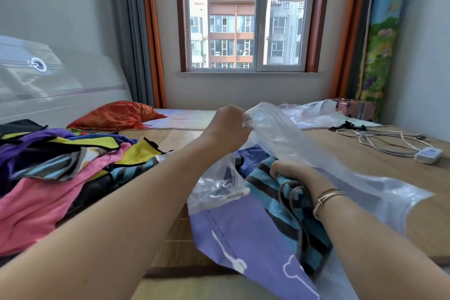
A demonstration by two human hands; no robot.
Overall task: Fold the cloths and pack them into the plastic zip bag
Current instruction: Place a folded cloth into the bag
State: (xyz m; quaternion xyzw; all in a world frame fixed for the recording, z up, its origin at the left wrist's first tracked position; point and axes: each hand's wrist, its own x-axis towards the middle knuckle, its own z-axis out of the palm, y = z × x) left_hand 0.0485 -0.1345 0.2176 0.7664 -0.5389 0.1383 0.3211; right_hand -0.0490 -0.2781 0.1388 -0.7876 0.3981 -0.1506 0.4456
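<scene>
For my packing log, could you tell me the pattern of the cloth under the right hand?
Turquoise-blue with dark stripes: the striped cloth, seen in the head view.

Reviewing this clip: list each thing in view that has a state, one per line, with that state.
Clear plastic zip bag: mouth held up and open.
Blue and black striped cloth: folded, partly inside the bag.
Purple printed cloth: under the striped one, at the bag's mouth.
Pile of coloured cloths: unfolded, loose.
Left hand: grip shut on the bag.
Right hand: gripping the striped cloth.
Window: right sash closed.
</scene>
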